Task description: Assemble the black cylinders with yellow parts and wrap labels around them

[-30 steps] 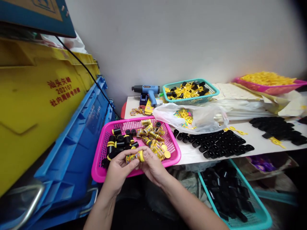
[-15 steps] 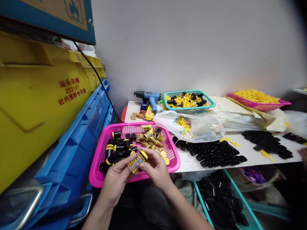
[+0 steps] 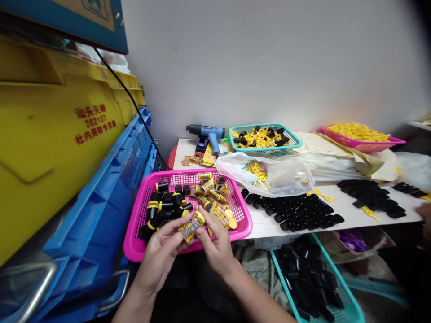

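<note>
Between my two hands, over the front rim of a pink basket [image 3: 247,226], I hold a small bottle [image 3: 191,227] with a yellow cap and a colourful printed sleeve. The bottle is tilted, cap up and to the right. My left hand [image 3: 164,244] grips its lower left side between thumb and fingers. Around the cap end, my right hand [image 3: 215,240] has its fingers and thumb closed. Inside the basket, black bottles with yellow rims [image 3: 164,206] lie on the left. Sleeved bottles [image 3: 210,193] and loose yellow caps are heaped on the right.
A blue heat gun [image 3: 210,132] rests at the table's back left. Behind are a teal basket [image 3: 279,153] of yellow and black parts and a clear plastic bag [image 3: 232,166]. Rows of black pieces [image 3: 292,211] line the table. Blue crates [image 3: 97,215] stand on the left.
The bottle has turned from lying nearly level to tilted, its printed side now showing more. Both hands stay on it above the basket's front. The camera view has shifted slightly.
</note>
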Demonstrator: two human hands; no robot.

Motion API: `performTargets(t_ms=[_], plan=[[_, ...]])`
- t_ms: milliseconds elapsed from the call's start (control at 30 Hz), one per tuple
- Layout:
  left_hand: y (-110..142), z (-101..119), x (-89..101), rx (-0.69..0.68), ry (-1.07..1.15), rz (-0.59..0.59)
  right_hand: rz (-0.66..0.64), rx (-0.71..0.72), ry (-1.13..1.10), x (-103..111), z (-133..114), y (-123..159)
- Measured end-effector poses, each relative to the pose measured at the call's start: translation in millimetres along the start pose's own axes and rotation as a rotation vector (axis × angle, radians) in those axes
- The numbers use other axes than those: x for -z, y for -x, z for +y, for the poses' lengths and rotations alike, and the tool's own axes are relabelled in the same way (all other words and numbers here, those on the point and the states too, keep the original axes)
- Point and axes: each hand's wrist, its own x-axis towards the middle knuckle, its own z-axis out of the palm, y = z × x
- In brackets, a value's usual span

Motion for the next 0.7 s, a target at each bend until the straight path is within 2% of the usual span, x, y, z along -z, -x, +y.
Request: performTargets(t_ms=[67, 133, 233, 333, 433, 567, 700], plan=[[-1, 0, -2.1, -0.019, -0.013, -0.010, -0.021, -0.015, -0.072, 0, 4, 1], [-3, -2, -5.0, -0.041, -0.080, 0.033, -0.014, -0.102, -0.236, 1, 6, -1], [-5, -7, -8.7, -0.031, -0.166, 0.063, -0.033, -0.393, -0.599, 2, 3, -6], [-7, -10, -9.8, -0.010, -0.203, 0.050, -0.175, -0.605, -0.926, 4, 0, -11], [-7, -10, -8.4, -0.020, -0.274, 0.036, -0.246, -0.642, -1.063, 7, 0, -12], [-9, -12, -6.9, -0.051, -0.379, -0.042, -0.254, -0.651, -1.048, 9, 3, -8], [-7, -15, -7.4, 0.009, -0.301, -0.132, -0.231, -0.607, -1.082, 13, 6, -7]])
